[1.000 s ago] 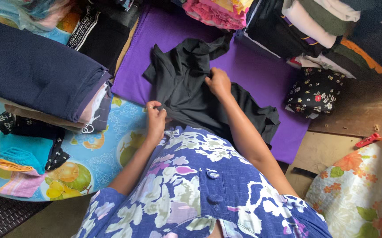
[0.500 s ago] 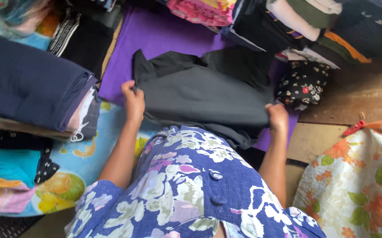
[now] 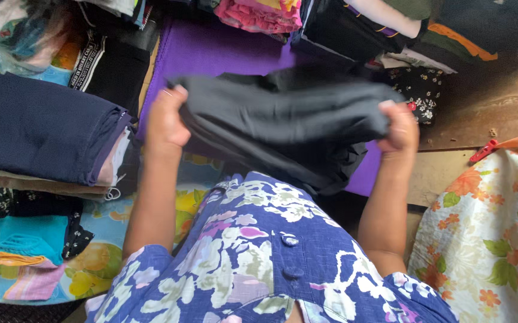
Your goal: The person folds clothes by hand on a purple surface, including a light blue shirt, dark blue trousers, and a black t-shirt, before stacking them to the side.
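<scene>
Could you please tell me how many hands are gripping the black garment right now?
2: the left hand grips the black garment at its left end, and the right hand grips its right end, above the purple cloth.

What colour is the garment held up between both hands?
Plain black garment, no pattern; the head view shows it best.

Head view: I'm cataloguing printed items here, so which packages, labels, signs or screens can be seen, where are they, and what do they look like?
Woven band: upper left, along the edge of a folded black cloth; a narrow black strip with pale lettering, lying at a slant.
Clear plastic bag: top left corner, crumpled, with coloured fabrics inside.
No signs or screens are in view.
</scene>
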